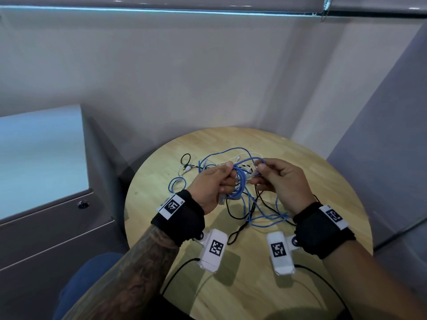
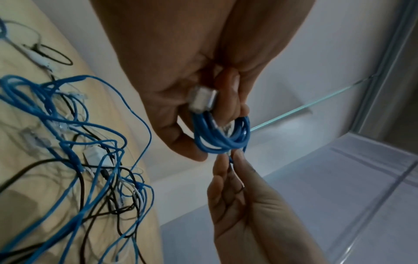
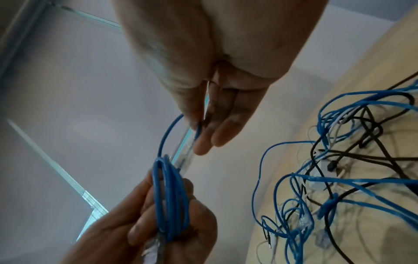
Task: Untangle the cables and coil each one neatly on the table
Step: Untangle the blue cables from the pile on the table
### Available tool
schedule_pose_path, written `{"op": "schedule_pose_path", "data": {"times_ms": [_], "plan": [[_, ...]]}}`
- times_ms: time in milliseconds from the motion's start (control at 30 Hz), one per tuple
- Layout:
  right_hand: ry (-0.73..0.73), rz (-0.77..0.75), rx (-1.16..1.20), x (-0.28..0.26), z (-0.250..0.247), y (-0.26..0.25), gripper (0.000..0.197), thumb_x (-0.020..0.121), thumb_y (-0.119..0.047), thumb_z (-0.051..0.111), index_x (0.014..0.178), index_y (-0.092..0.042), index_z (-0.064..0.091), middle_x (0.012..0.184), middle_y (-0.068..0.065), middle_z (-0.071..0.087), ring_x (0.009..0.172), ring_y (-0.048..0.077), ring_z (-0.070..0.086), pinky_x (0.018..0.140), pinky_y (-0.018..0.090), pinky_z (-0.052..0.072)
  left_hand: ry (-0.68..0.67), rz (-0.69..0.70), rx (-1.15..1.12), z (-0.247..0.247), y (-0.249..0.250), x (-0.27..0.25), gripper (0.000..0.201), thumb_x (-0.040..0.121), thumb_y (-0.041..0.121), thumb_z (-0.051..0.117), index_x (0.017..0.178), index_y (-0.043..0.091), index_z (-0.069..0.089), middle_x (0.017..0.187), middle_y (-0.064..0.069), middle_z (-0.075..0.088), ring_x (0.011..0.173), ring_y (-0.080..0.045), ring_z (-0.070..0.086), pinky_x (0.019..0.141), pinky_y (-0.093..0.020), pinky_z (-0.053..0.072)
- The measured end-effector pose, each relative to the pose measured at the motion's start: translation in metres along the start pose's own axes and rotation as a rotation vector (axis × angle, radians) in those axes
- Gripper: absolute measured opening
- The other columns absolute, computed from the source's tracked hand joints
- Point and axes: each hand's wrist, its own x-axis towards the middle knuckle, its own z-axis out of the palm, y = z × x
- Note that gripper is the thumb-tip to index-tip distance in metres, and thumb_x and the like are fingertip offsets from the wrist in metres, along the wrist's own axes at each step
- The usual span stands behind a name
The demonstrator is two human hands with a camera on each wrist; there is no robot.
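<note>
Place: a plain office or meeting nook.
Walls: bare grey partition panels (image 1: 208, 72) meeting in a corner.
Glass: a frosted pane (image 1: 41, 162) on the left.
Furniture: a small round wooden table (image 1: 323, 181) strewn with network cables (image 1: 261, 215).

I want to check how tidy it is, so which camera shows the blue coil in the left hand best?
The left wrist view: the blue coil faces the camera, its loops plain in the left hand. The right wrist view shows it edge-on. In the head view it is small and half hidden by fingers.
</note>
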Motion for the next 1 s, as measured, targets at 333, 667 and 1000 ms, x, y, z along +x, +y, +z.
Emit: {"op": "schedule_pose_path", "data": {"times_ms": [333,667,1000], "plan": [[-0.014,0.051,0.024,-0.010,0.017,0.013,0.022,0.100,-0.014,0.056,0.120,-0.014,0.068,0.089,0.006,0.076,0.076,0.020,0.069,0.062,0.031,0.057,-0.015,-0.053,-0.173,0.009,-0.016,0.001,0.034,0.102,0.036,0.040,0.078,0.017,0.054,0.054,0.010,0.032,0.040,-0.001,0.029,0.066,-0.030,0.045],[-0.074,-0.037,-0.088,-0.015,0.027,0.025,0.044,0.085,-0.022,0.078,0.121,-0.011,0.055,0.096,0.008,0.077,0.088,0.023,0.074,0.080,0.039,0.061,0.150,0.114,0.006,0.013,-0.022,0.002,0.034,0.103,0.030,0.041,0.077,0.012,0.056,0.051,0.008,0.042,0.041,-0.003,0.031,0.040,-0.018,0.032],[0.012,-0.059,-0.013,-0.015,0.034,0.011,0.041,0.097,-0.039,0.061,0.089,0.001,0.056,0.072,0.011,0.061,0.067,0.026,0.060,0.069,0.048,0.053,0.091,0.188,0.115,0.019,-0.030,0.005,0.036,0.106,0.027,0.034,0.107,-0.002,0.055,0.062,0.001,0.032,0.055,-0.010,0.025,0.051,-0.020,0.022]]}}
